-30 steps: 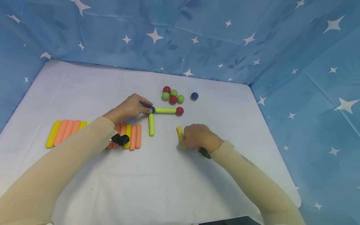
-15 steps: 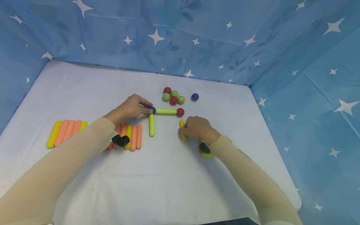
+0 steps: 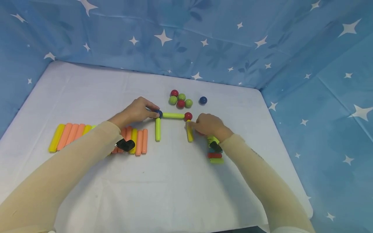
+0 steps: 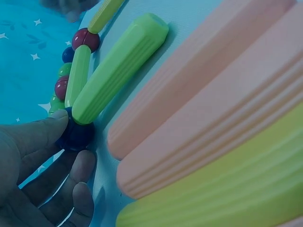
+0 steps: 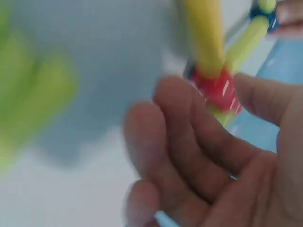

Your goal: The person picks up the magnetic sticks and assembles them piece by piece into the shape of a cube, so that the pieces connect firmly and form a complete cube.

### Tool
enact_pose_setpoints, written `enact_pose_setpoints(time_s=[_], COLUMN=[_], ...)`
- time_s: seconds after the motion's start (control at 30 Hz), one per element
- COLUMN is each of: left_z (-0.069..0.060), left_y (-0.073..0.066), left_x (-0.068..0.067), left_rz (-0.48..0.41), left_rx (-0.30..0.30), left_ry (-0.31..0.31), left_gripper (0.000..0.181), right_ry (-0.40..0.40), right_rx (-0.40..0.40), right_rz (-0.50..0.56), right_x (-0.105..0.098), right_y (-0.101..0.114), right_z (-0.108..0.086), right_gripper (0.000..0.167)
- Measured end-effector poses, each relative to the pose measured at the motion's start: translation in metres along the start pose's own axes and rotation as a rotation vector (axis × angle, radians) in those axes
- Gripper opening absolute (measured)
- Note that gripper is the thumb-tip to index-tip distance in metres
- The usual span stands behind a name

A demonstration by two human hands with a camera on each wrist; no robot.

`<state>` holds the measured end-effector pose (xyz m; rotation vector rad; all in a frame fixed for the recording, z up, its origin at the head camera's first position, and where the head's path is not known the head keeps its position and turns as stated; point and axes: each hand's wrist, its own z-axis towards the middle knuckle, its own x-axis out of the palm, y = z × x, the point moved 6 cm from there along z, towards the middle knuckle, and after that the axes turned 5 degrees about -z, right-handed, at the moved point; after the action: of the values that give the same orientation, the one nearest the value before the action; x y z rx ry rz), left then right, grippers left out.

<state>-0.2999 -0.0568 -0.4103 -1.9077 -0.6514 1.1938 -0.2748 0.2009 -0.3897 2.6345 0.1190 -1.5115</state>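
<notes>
Blue cloth [image 3: 186,53] with pale stars [image 3: 163,37] hangs behind and on both sides of the white, round-cornered surface [image 3: 172,200].

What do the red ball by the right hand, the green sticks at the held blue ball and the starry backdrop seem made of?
Red ball: perhaps hard plastic or painted metal, glossy, with bright highlights. Green sticks: probably moulded plastic, fairly matte, with lengthwise grooves. Starry backdrop: likely thin, dull fabric, with creases.
</notes>
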Motion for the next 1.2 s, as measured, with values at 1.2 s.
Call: enact_pose_setpoints(time_s=[1.2], left_z=[0.001], left_y=[0.0], left_x=[0.001], left_rz=[0.035], left_rx=[-0.01], left_ry=[-0.016], left_gripper=[0.035], right_ry=[-0.364], right_rx=[0.006], right_rz=[-0.099], right_x=[-0.028], right_y=[-0.045], right_z=[0.027], right_gripper=[0.045])
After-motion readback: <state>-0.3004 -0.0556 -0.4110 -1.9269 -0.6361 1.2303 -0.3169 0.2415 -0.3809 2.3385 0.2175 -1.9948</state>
